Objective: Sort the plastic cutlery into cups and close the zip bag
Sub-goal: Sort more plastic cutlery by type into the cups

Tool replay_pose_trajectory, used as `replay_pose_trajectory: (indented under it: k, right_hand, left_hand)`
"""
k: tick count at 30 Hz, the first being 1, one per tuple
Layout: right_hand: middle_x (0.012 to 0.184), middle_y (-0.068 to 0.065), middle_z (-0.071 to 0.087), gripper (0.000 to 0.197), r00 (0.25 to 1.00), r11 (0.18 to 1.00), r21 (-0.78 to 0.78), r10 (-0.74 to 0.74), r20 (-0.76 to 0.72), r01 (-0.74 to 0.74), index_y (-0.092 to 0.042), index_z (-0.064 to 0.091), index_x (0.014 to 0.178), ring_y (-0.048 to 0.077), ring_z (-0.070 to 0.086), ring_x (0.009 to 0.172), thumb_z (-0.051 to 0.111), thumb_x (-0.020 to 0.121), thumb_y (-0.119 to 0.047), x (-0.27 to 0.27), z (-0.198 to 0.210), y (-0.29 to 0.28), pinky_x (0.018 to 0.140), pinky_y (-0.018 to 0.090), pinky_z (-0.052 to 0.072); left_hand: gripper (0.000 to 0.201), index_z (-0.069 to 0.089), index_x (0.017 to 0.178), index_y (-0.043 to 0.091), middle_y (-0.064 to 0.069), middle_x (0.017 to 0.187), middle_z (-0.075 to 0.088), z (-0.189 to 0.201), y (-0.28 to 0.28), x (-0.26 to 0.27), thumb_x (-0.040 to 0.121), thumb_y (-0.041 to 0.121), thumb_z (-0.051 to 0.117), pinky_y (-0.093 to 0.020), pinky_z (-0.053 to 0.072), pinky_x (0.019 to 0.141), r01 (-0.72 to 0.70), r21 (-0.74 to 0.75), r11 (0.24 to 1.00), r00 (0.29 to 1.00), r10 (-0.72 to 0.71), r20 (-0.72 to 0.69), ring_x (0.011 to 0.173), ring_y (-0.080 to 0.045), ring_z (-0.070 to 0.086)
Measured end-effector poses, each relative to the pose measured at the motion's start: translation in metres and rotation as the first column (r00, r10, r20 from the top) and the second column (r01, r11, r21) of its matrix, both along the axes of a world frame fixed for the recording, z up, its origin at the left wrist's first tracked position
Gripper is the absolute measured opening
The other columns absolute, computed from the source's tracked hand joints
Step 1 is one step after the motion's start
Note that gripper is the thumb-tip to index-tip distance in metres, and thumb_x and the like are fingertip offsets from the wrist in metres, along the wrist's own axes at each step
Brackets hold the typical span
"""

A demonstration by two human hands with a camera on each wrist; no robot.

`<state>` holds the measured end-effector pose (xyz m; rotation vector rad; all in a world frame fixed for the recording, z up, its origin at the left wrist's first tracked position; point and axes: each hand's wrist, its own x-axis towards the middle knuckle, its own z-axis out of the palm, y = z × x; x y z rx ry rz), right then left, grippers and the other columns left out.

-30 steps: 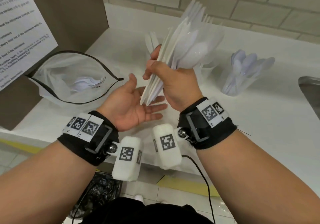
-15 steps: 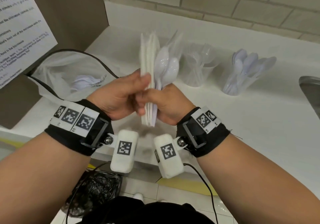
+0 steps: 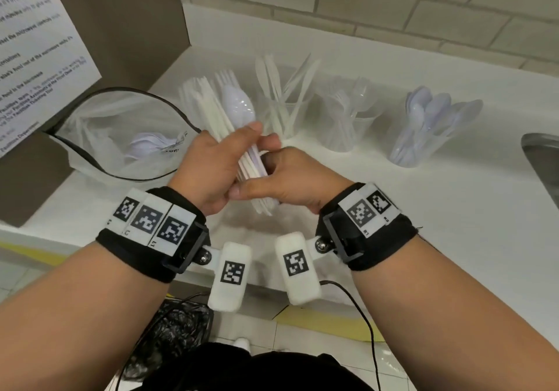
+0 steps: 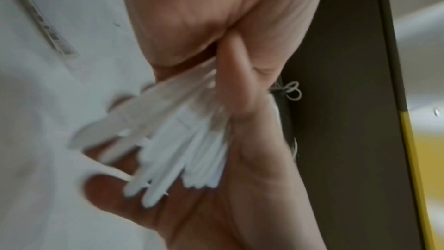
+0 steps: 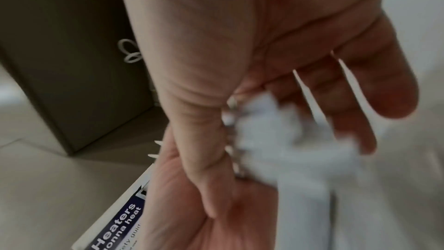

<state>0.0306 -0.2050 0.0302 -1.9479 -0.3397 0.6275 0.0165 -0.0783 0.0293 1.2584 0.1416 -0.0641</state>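
Note:
In the head view both hands meet over the counter's front and grip one bundle of white plastic cutlery (image 3: 211,109), which leans up and to the left. A spoon (image 3: 239,106) and fork tines show at its top. My left hand (image 3: 223,154) wraps it from the left, and my right hand (image 3: 272,163) curls round its lower part. Blurred handle ends (image 4: 173,145) fan out in the left wrist view; the bundle (image 5: 276,140) is a smear in the right wrist view. The zip bag (image 3: 90,130) lies open at left with some cutlery inside.
Three clear cups stand in a row behind the hands: knives (image 3: 284,118), forks (image 3: 348,127), spoons (image 3: 423,136). A brown cabinet side with a printed notice (image 3: 36,42) stands at left. A metal sink edge (image 3: 541,160) is at far right.
A second ago my right hand alone held the bundle, leaning right, over my open left palm. The left hand has since closed on it, and the bundle has swung over to lean left.

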Motion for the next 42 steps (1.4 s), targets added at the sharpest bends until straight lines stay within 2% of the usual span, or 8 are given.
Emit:
replay_pose_trajectory:
  k: [3, 9, 14, 17, 22, 29, 36, 42]
  right_hand:
    - [0.070, -0.017, 0.064, 0.042, 0.965, 0.979, -0.024, -0.196, 0.177, 0.204, -0.011, 0.062, 0.087, -0.004, 0.059, 0.066, 0.086, 0.064, -0.038, 0.005, 0.013, -0.010, 0.066, 0.014, 0.047]
    - [0.070, -0.002, 0.056, 0.022, 0.863, 0.907, 0.263, -0.402, 0.306, 0.329, -0.022, 0.063, 0.078, 0.009, 0.052, 0.064, 0.082, 0.072, -0.029, 0.005, 0.020, 0.001, 0.065, 0.028, 0.050]
    - [0.076, -0.007, 0.058, 0.045, 0.850, 0.925, 0.098, -0.376, 0.370, 0.367, -0.018, 0.057, 0.089, 0.007, 0.057, 0.071, 0.085, 0.064, -0.044, 0.004, 0.016, 0.010, 0.067, 0.022, 0.050]
    - [0.077, -0.003, 0.056, 0.057, 0.831, 0.890, 0.140, -0.454, 0.321, 0.433, -0.017, 0.049, 0.101, 0.010, 0.057, 0.071, 0.085, 0.064, -0.040, 0.005, 0.011, 0.011, 0.065, 0.022, 0.047]
    - [0.102, 0.016, 0.069, 0.056, 0.880, 0.826, 0.350, -0.474, 0.008, 0.442, -0.006, 0.051, 0.116, 0.032, 0.070, 0.090, 0.082, 0.071, -0.017, 0.003, 0.006, 0.009, 0.069, 0.050, 0.059]
    - [0.090, 0.016, 0.054, 0.013, 0.896, 0.805, 0.415, -0.441, -0.057, 0.423, -0.015, 0.061, 0.093, 0.029, 0.055, 0.083, 0.067, 0.085, -0.007, 0.004, 0.006, 0.005, 0.088, 0.058, 0.050]
    - [0.074, 0.005, 0.063, 0.005, 0.845, 0.667, 0.523, -0.466, -0.263, 0.531, -0.005, 0.062, 0.084, 0.013, 0.064, 0.071, 0.063, 0.089, -0.004, 0.002, 0.006, 0.004, 0.074, 0.027, 0.058]
    - [0.071, 0.007, 0.065, 0.018, 0.733, 0.531, 0.511, -0.555, -0.393, 0.676, -0.011, 0.056, 0.090, 0.018, 0.066, 0.054, 0.054, 0.096, -0.028, 0.007, 0.011, -0.008, 0.063, 0.036, 0.060]
  left_hand:
    - [0.021, 0.060, 0.070, 0.009, -0.001, 0.056, 0.060, -0.002, 0.009, 0.007, 0.091, 0.012, 0.061, -0.037, 0.059, 0.067, -0.114, 0.064, 0.991, 0.993, 0.113, 0.022, 0.069, -0.023, 0.068]
    - [0.011, 0.067, 0.096, 0.016, 0.004, 0.068, 0.062, -0.009, 0.001, 0.005, 0.085, 0.014, 0.067, -0.026, 0.050, 0.049, -0.031, 0.415, 0.909, 0.999, 0.022, 0.028, 0.052, -0.010, 0.055]
    - [0.018, 0.066, 0.086, 0.019, 0.010, 0.060, 0.064, -0.013, -0.009, 0.004, 0.082, 0.003, 0.059, -0.020, 0.045, 0.044, 0.030, 0.504, 0.863, 0.998, -0.053, 0.031, 0.047, 0.002, 0.055]
    - [0.018, 0.064, 0.091, 0.003, -0.014, 0.074, 0.065, -0.011, -0.009, 0.001, 0.075, -0.003, 0.062, -0.024, 0.047, 0.049, 0.072, 0.460, 0.885, 0.993, -0.108, 0.053, 0.056, -0.008, 0.059]
    - [0.048, 0.062, 0.113, 0.008, -0.004, 0.082, 0.068, -0.010, -0.005, -0.002, 0.066, -0.001, 0.067, -0.025, 0.052, 0.057, 0.194, 0.284, 0.939, 0.967, -0.231, 0.103, 0.072, -0.012, 0.064]
    - [0.040, 0.063, 0.115, 0.008, -0.012, 0.096, 0.072, -0.012, -0.003, -0.002, 0.075, 0.007, 0.068, -0.030, 0.057, 0.072, 0.271, 0.017, 0.963, 0.962, -0.271, 0.044, 0.088, -0.022, 0.071]
    - [0.037, 0.066, 0.110, 0.012, -0.012, 0.094, 0.073, -0.015, -0.005, -0.001, 0.074, 0.018, 0.068, -0.036, 0.058, 0.077, 0.245, -0.007, 0.970, 0.970, -0.245, 0.010, 0.086, -0.023, 0.071]
    - [0.012, 0.068, 0.093, 0.009, 0.000, 0.072, 0.067, -0.018, -0.007, -0.001, 0.086, 0.017, 0.062, -0.024, 0.053, 0.057, 0.232, -0.050, 0.971, 0.973, -0.232, -0.002, 0.060, -0.009, 0.062]
